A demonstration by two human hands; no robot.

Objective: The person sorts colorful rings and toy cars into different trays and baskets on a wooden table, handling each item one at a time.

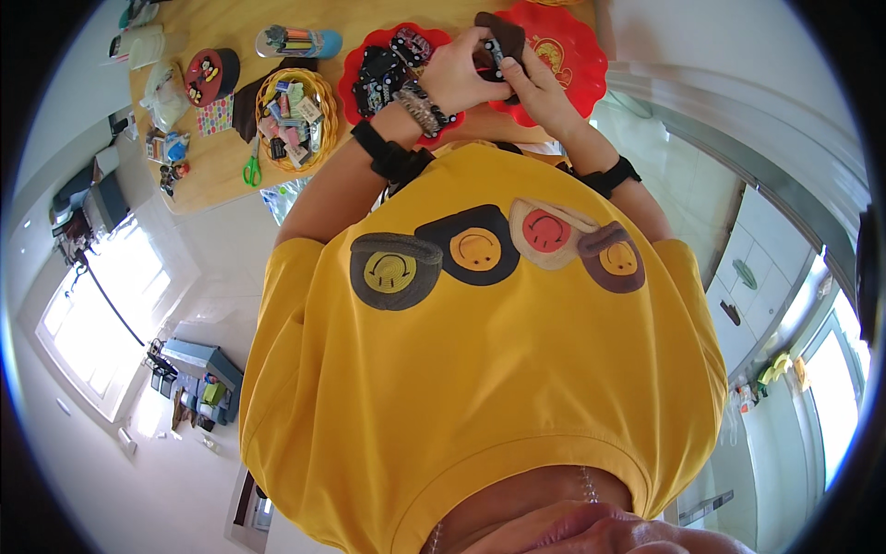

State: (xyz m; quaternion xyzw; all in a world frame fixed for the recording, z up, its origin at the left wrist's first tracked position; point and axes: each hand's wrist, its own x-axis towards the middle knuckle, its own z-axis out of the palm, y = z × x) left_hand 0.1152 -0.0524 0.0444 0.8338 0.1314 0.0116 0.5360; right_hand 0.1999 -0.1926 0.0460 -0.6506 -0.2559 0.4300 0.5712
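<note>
Above the right-hand tray, both hands are together around a small dark toy car with white-hubbed wheels. My left hand, with a beaded bracelet at its wrist, curls around the car from the left. In my right hand is a dark brown cloth, bunched against the car, and the thumb presses near its wheels. Much of the car is hidden by fingers and cloth. Behind my left hand, several dark toy cars lie in a red scalloped tray. A second red scalloped tray with gold print sits under my right hand.
On the wooden table a yellow woven basket holds small packets and erasers. Green-handled scissors lie beside it. Further left are a round box with cartoon figures and a plastic bag. A clear pencil container lies behind.
</note>
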